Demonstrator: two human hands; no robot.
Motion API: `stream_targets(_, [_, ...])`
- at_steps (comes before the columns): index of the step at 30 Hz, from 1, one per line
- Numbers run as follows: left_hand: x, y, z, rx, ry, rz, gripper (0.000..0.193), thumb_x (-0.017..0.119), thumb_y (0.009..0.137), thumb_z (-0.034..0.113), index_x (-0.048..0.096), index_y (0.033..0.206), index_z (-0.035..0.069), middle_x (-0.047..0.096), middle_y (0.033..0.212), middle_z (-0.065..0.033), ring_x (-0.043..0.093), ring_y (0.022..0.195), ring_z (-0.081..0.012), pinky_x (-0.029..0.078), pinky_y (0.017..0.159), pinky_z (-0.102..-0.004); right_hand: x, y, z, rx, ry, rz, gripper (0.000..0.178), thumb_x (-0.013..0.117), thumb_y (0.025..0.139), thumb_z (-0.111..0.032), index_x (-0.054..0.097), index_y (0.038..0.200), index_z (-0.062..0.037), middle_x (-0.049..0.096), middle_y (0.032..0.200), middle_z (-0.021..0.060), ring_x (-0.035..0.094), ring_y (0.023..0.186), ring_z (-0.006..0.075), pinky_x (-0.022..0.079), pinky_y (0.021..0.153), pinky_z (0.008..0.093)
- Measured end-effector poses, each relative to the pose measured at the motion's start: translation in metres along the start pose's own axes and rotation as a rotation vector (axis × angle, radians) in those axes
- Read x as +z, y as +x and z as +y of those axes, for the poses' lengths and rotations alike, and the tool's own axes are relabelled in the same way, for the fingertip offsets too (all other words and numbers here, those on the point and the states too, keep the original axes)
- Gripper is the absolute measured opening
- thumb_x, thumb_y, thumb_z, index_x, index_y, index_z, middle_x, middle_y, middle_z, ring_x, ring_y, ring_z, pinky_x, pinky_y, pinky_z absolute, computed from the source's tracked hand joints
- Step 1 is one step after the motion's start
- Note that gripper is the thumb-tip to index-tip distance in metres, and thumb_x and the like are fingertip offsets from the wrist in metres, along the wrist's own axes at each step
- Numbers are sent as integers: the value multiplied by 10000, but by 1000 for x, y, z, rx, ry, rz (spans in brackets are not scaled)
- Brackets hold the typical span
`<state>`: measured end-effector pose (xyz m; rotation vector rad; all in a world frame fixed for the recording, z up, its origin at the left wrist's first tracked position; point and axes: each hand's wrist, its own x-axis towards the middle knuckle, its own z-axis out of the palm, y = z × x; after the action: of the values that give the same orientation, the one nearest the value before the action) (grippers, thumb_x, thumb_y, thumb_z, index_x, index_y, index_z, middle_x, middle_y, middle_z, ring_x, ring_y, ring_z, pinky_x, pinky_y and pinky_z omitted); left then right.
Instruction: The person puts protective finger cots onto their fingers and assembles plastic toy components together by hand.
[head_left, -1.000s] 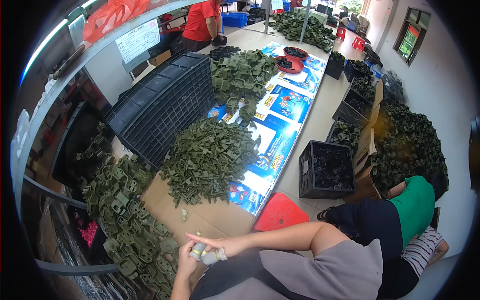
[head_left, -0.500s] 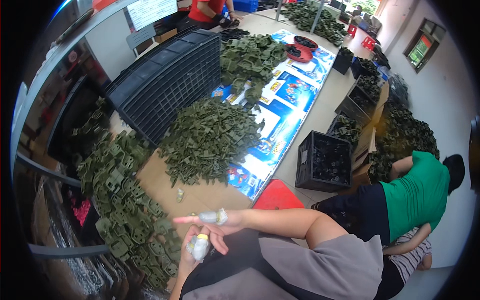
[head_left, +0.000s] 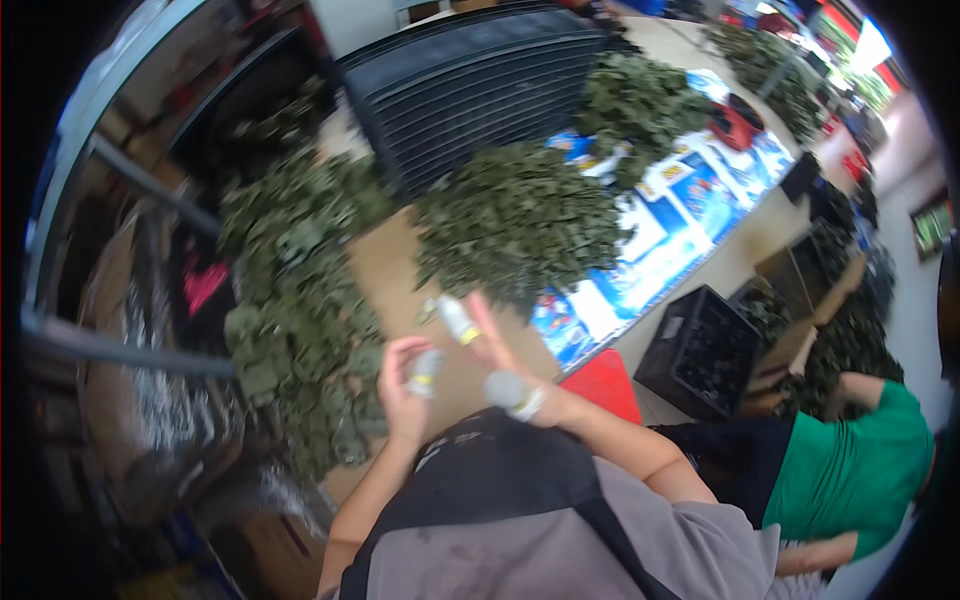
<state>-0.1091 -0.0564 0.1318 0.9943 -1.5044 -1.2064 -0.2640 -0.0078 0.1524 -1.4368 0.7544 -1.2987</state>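
Note:
My left hand (head_left: 404,385) is raised over the cardboard, fingers loosely curled and apart from the thumb, with nothing visible in it. A grey-white cover with a yellow band (head_left: 424,372) sits on one digit. To its right, my right hand (head_left: 492,350) stretches its fingers toward the near edge of a heap of dark green plastic parts (head_left: 525,215); it looks empty. Grey-white covers wrap one of its fingers (head_left: 458,320) and apparently its thumb (head_left: 510,391). By the fingertips, a small pale piece (head_left: 428,309) lies on the cardboard (head_left: 385,265). Motion blurs the details.
Larger green parts (head_left: 300,320) are heaped on the left. A black crate (head_left: 480,80) stands on its side behind the heap. A red stool (head_left: 602,387) and a black bin (head_left: 698,350) are on the right, near a person in a green shirt (head_left: 850,480).
The view has shifted, so the table sits higher and further right. My hands, close together before, have moved apart. My right hand now points away toward the heap instead of leftward.

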Motion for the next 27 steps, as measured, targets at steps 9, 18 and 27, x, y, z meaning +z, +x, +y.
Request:
stream_targets(9, [8, 13, 46, 550, 937, -188, 210, 595, 645, 99, 540, 844, 59, 535, 711, -56, 522, 725, -206, 347, 746, -365, 8, 0, 4, 140, -102, 14, 815, 450, 837, -371, -123, 1334, -72, 39, 1383, 210, 164, 1264, 311, 176, 1005, 354])
stream_targets(18, [-1, 10, 33, 697, 965, -319, 84, 563, 616, 93, 508, 678, 80, 454, 635, -34, 474, 639, -178, 352, 693, -329, 35, -3, 3, 191, 743, 207, 895, 473, 772, -537, -142, 1338, -217, 181, 1337, 206, 275, 1191, 305, 238, 966, 329])
stream_targets(27, [-7, 19, 30, 768, 943, -310, 50, 525, 644, 92, 483, 671, 89, 438, 622, -19, 464, 610, -169, 343, 670, -310, 30, -5, 34, 36, -495, 66, 925, 550, 771, -354, -129, 1329, -65, 240, 1324, 205, 335, 1181, 294, 226, 993, 410])
